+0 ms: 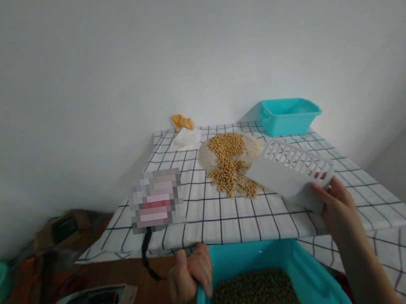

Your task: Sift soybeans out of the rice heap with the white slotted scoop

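Observation:
My left hand point(192, 274) is closed over the left rim of a teal plastic tub point(314, 272) at the table's front edge. Greenish-brown beans point(255, 293) cover part of the tub's floor. My right hand point(339, 208) grips the slotted end of a white plastic panel point(285, 173), tilted over the checked cloth. The panel's far left corner reaches the edge of a pile of yellow soybeans point(226, 154), which spill forward over the cloth. Pale, fine grains point(208, 157) lie around and under the soybeans.
Another teal tub point(287, 122) stands at the back right of the checked tablecloth point(200, 213). A white crumpled cloth or bag point(186, 139) and a yellow cloth point(182, 121) lie back left. A blurred-out item point(157, 201) with a black strap is front left.

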`<act>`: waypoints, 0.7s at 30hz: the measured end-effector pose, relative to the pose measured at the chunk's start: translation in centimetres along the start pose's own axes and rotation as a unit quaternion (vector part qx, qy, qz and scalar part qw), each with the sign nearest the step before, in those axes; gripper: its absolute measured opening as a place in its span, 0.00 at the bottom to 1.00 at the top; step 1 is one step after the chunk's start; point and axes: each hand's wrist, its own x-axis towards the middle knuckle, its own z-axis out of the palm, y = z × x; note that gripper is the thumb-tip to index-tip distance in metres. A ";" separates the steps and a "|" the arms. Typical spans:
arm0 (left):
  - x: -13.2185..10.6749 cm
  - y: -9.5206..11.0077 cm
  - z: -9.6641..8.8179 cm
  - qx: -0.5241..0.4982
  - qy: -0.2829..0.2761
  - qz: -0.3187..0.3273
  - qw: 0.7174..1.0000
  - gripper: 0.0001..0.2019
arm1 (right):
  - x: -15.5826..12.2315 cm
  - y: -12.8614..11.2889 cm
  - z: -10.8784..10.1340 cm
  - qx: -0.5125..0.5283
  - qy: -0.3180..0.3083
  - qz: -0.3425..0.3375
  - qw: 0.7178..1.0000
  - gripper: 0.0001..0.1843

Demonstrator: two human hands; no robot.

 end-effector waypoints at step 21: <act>-0.3 -0.8 0.3 -0.027 0.005 -0.005 1.000 0.41 | -0.5 -0.4 -0.1 -0.028 -0.055 0.034 0.997 0.18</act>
